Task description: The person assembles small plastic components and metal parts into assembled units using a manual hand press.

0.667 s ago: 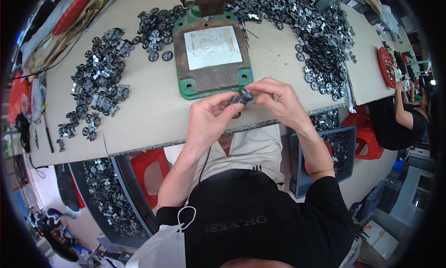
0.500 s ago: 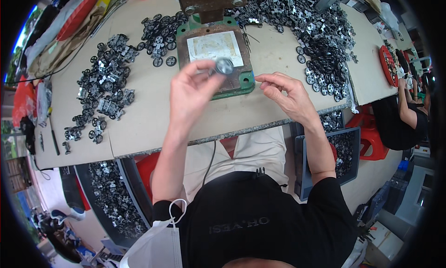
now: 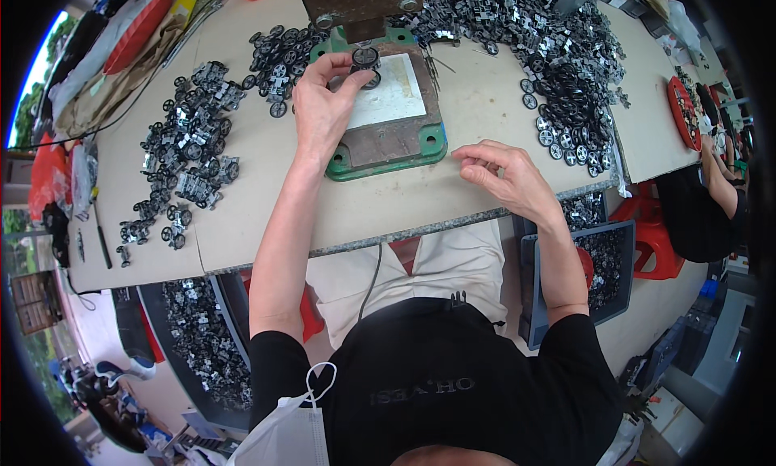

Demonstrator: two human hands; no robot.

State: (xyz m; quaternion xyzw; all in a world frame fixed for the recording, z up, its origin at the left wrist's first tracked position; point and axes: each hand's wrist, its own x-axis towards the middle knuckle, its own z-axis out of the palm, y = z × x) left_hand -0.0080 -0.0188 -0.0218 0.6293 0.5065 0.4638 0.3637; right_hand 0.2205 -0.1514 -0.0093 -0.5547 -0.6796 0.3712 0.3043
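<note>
My left hand [image 3: 322, 102] is closed, with thumb and fingertips pinching a pair of small black spoked toy wheels [image 3: 365, 58]. It holds the wheels over the white pad [image 3: 396, 94] on the bed of a green and brown press [image 3: 388, 140], just below the dark ram [image 3: 356, 29]. The joint between the wheels is hidden by my fingers. My right hand [image 3: 513, 177] hovers over the table, right of the press base, fingers loosely bent and apart with nothing visible in them.
Piles of wheeled parts lie left [image 3: 186, 147] and behind the press [image 3: 283, 54]. A larger heap of metal-and-black parts [image 3: 517, 21] spreads to the right, with loose wheels [image 3: 570, 147]. Grey bins of parts [image 3: 529, 296] stand below the table edge. Another person's arm [image 3: 715, 171] shows far right.
My left hand has moved away from me with the wheels, from the press's front toward the ram. My right hand has drawn slightly back from the press corner.
</note>
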